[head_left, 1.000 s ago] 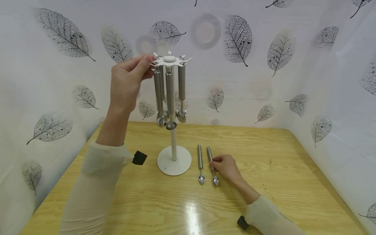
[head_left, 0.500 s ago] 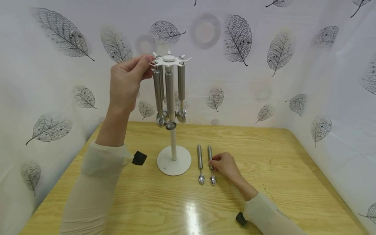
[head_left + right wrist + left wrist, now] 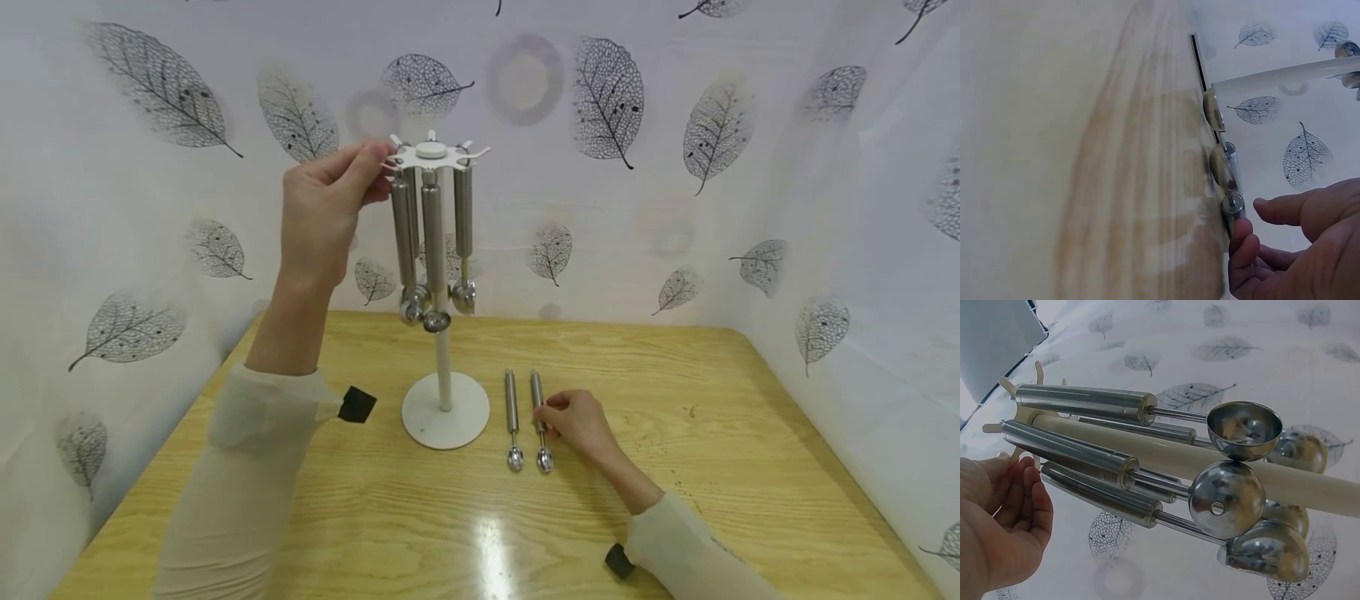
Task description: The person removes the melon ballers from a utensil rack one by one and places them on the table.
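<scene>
A white utensil stand [image 3: 444,354] stands left of centre. Several steel melon ballers [image 3: 1235,500], one bowl showing a hole, hang from its top. My left hand [image 3: 324,208] pinches a hook at the left of the stand's top; in the left wrist view the fingertips are partly behind it. Two more melon ballers lie side by side on the table, bowls toward me. The left one [image 3: 512,408] is untouched. On the right one [image 3: 536,387], my right hand [image 3: 581,423] holds the handle with its fingertips. The right wrist view shows this grip edge-on.
The wooden table [image 3: 375,517] bears the stand's round white base [image 3: 423,421] just left of the lying melon ballers. A white leaf-printed cloth [image 3: 480,50] hangs behind and at both sides. Black pieces [image 3: 357,404] are attached at both sleeves.
My right hand has turned the right-hand melon baller slightly, its bowl shifting left so that it lies nearly parallel to the other. My left hand has stayed at the hook.
</scene>
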Demonstrator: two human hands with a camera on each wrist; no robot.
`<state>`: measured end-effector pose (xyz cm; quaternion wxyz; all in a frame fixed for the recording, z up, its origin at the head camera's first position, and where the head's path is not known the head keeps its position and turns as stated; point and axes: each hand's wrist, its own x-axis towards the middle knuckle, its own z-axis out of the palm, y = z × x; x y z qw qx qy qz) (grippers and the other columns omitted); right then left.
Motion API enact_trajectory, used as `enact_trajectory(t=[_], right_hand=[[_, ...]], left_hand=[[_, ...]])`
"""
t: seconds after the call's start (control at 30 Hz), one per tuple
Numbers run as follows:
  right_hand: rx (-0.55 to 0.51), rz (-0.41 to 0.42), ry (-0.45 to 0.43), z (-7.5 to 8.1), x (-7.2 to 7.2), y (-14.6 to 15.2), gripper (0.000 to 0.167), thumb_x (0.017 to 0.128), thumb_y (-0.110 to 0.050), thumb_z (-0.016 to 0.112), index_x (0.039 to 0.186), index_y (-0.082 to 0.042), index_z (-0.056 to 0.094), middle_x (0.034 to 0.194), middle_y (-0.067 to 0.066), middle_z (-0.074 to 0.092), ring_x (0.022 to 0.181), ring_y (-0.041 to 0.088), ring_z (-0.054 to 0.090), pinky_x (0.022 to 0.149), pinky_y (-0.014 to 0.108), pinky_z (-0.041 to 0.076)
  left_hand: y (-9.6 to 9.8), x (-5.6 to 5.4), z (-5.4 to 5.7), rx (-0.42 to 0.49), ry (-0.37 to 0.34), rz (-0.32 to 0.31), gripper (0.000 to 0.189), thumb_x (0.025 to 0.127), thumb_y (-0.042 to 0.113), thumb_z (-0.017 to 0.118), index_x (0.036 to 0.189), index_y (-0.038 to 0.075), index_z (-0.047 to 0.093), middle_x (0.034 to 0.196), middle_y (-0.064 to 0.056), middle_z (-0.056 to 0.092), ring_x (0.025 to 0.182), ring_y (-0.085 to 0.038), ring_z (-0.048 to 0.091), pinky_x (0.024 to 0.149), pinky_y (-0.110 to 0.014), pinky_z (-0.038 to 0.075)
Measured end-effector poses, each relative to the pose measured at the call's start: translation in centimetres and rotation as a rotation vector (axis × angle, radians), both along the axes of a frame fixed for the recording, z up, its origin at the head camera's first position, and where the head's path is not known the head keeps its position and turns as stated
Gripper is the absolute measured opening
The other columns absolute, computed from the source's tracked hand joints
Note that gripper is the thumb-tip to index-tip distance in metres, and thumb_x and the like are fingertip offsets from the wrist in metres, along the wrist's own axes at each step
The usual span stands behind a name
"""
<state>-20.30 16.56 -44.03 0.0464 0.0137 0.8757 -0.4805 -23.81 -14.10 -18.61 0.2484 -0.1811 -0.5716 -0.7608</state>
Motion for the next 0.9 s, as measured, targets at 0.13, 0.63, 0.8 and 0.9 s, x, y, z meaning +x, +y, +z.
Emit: enact_trajectory(t=[0.13,0.63,0.8,0.9], right_hand=[[-0.009,0.002,0.016,0.5,0.0,0.6,0.032,0.098,-0.012,0.071,0.118,0.012,0.067,0.094,0.015,0.072,0.073,0.021,0.068,0.065,0.031,0.062],[-0.111,0.055,0.075,4.2,0.3,1.3,0.038,0.102,-0.019,0.068,0.126,0.009,0.065,0.114,0.024,0.071,0.094,0.035,0.070,0.084,0.049,0.062],[-0.130,0.060,0.129,6.2,0.4,0.9,0.039,0.102,-0.023,0.069,0.127,0.006,0.066,0.117,0.018,0.072,0.095,0.028,0.070,0.087,0.042,0.061],[-0.150,0.066,0.163,7.3,0.5,0.6,0.038,0.102,-0.023,0.069,0.127,0.005,0.067,0.117,0.019,0.072,0.092,0.022,0.069,0.085,0.035,0.061]], left_hand=[[0.0,0.0,0.0,-0.005,-0.001,0.003,0.014,0.097,0.006,0.074,0.106,-0.004,0.077,0.090,-0.008,0.076,0.075,-0.015,0.069,0.077,-0.022,0.062],[0.0,-0.1,-0.1,-0.006,0.010,0.004,0.013,0.097,0.006,0.074,0.106,-0.003,0.078,0.089,-0.007,0.076,0.075,-0.015,0.069,0.077,-0.022,0.062],[0.0,-0.1,-0.1,-0.016,0.016,0.007,0.012,0.097,0.007,0.073,0.105,-0.002,0.078,0.089,-0.007,0.076,0.075,-0.015,0.069,0.076,-0.022,0.062],[0.0,-0.1,-0.1,-0.017,0.017,0.007,0.012,0.097,0.007,0.073,0.104,-0.002,0.078,0.089,-0.007,0.076,0.075,-0.015,0.069,0.076,-0.022,0.062]])
